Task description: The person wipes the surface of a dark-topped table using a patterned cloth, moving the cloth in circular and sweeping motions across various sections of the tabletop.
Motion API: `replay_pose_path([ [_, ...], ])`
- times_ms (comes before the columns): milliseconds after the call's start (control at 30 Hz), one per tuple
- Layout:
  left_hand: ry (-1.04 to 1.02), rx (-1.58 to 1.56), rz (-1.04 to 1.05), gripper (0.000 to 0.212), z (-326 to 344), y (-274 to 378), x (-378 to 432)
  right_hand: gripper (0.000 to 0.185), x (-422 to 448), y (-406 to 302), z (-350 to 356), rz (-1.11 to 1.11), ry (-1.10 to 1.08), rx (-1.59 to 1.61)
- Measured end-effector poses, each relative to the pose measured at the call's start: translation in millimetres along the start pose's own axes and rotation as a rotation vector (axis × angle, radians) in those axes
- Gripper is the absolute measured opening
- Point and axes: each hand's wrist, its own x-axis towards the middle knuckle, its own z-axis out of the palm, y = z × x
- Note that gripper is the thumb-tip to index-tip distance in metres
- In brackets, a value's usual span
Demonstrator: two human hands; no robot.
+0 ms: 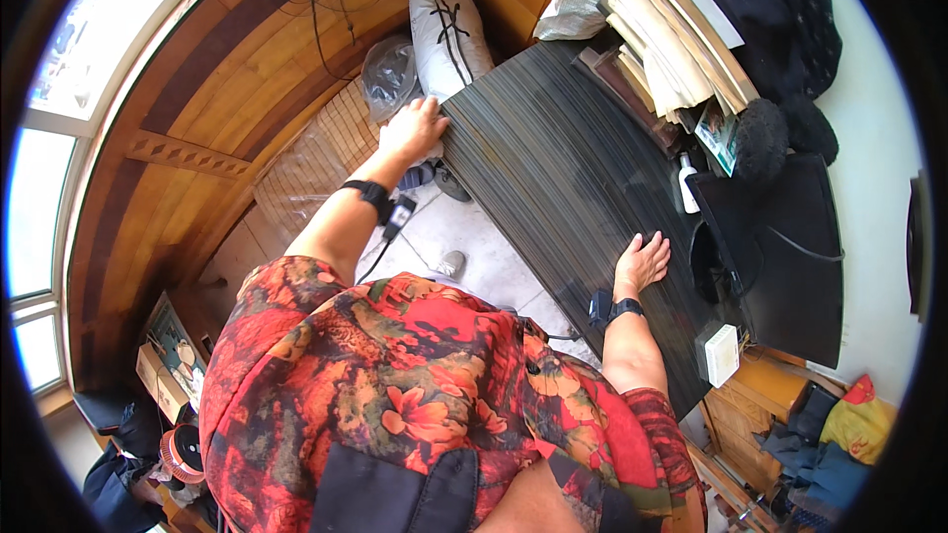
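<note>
A dark table with a striped, glossy top (548, 163) stands before me. My left hand (415, 129) rests at its far-left corner, fingers bent near the edge; whether it grips something beneath is hard to tell. Flat on the table's near-right part lies my right hand (643, 260), fingers spread and holding nothing. Each wrist wears a black band with a small cabled device. A white bottle (688, 185) and a black monitor (785, 259) stand to the right of my right hand.
Stacked papers and folders (659, 44) fill the table's far right. A white stuffed sack (448, 29) and a clear plastic bag (390, 78) are beyond its left corner. A white box (718, 355) sits at the near right. Wood panelling (222, 89) runs along the left.
</note>
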Motion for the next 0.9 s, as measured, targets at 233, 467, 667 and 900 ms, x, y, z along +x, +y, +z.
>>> replay_pose_path([
  [233,0.005,-0.659,0.095,0.03,-49,-16,-11,0.053,4,-7,-5,0.006,-0.025,0.016],
  [467,-0.403,-1.847,-0.456,0.048,-33,29,16,0.053,8,-8,-5,0.019,-0.064,0.024],
  [667,0.506,-0.365,0.336,0.044,8,0,24,0.052,5,-4,-1,0.007,-0.013,0.025],
  [900,0.057,0.179,1.019,0.055,23,36,7,0.053,0,-4,0,-0.011,0.021,0.006],
])
